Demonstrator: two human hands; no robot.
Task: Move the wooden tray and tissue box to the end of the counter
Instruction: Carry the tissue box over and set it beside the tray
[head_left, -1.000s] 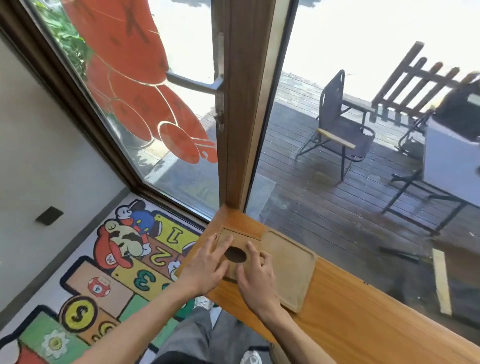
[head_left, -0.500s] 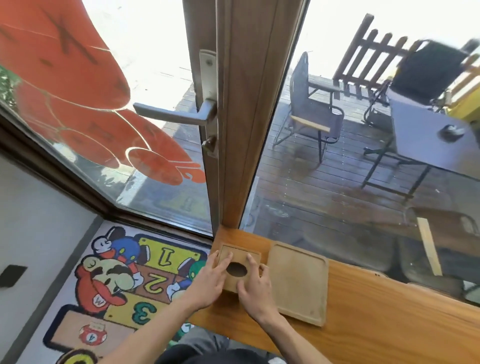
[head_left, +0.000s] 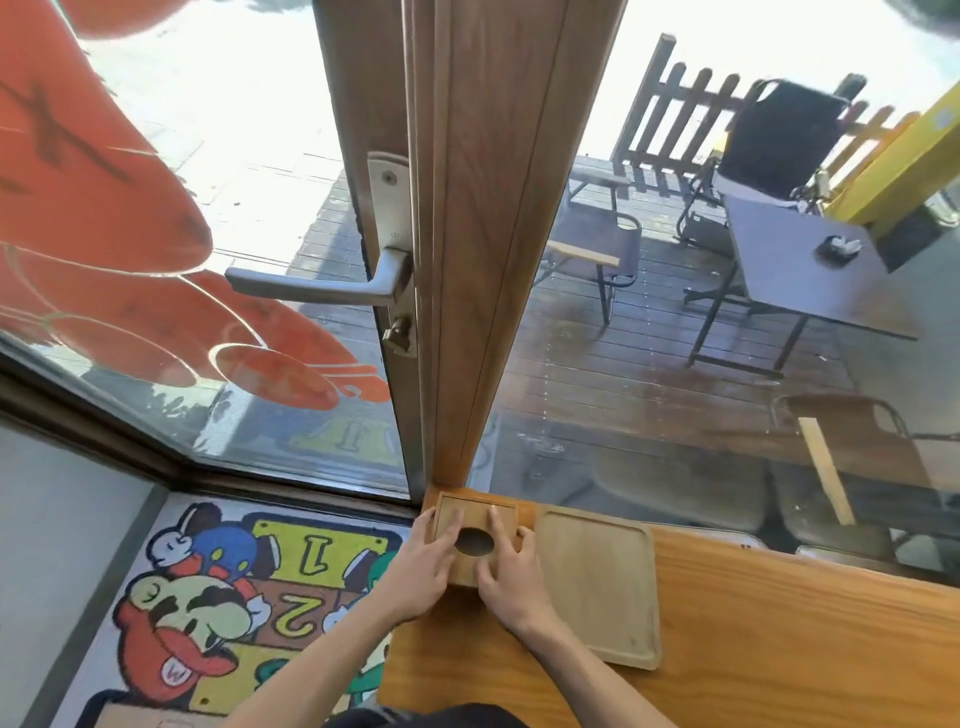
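Two grips, left grip (head_left: 421, 566) and right grip (head_left: 511, 577), are pressing flat-fingered, clasping nothing, on the wooden tissue box (head_left: 477, 508), now pushed nearer the desk (head_left: 779, 649) end; the wooden tray (head_left: 597, 582) is lying just rightward.

Two bare forearms reach forward from bottom edge, converging. Left hand (head_left: 421, 566) and right hand (head_left: 511, 574) side by side, palms down, fingers extended forward, slightly spread.
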